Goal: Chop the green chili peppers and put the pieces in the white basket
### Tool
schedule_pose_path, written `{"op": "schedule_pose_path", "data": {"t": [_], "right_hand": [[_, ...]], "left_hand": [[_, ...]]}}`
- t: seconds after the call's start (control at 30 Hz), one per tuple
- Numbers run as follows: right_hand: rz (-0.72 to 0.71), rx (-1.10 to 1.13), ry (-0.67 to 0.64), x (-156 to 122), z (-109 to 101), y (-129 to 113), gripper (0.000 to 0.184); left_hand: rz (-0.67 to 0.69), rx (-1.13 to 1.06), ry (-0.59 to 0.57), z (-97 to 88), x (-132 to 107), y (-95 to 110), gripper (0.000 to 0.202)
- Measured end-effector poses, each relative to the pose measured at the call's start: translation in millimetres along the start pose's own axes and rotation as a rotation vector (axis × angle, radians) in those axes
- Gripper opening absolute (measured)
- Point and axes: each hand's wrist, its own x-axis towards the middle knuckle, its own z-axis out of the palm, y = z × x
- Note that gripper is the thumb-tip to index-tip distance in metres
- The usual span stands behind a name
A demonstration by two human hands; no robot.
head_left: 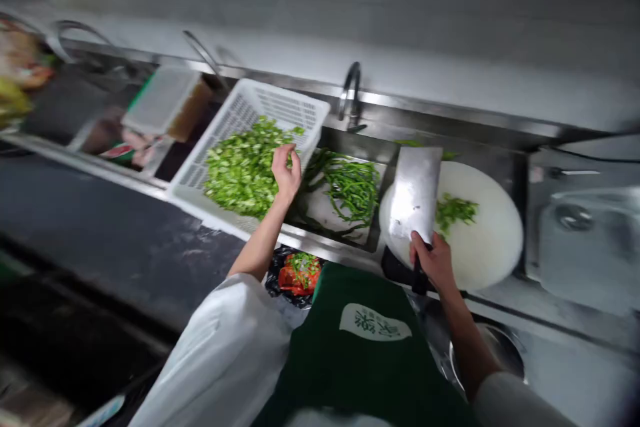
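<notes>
My right hand (434, 259) is wrapped round the dark handle of a cleaver (415, 190). The broad blade is over the left side of a round white cutting board (493, 233). Just right of the blade lies a small heap of chopped greens (456, 211). Over the right part of a white plastic basket (195, 177) is my left hand (287, 172), its fingers loosely bent and apart, with nothing visible in them. Below and beside it, the basket holds a large pile of chopped green stalks (243, 170).
Long green vegetables (353, 187) lie in a sink under a black faucet (351, 90). A black-lined bin (273, 280) with red and green scraps stands below the counter edge. Left are more sinks and a lidded container (163, 100); right, a clear plastic tub (595, 247).
</notes>
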Motion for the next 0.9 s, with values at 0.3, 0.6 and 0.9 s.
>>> {"op": "schedule_pose_path", "data": {"t": [0.3,0.6,0.9], "right_hand": [[0.529,-0.095,0.528,-108,-139,128,0.059],[0.513,-0.086,0.422,-93,-164,184,0.058],[0.479,-0.05,0.266,-38,-160,193,0.052]], "left_hand": [[0.375,-0.226,-0.971,251.0,-124,176,0.068],[0.933,-0.379,-1.471,340.1,-161,269,0.052],[0.913,-0.117,-1.345,246.0,-196,217,0.117]]}}
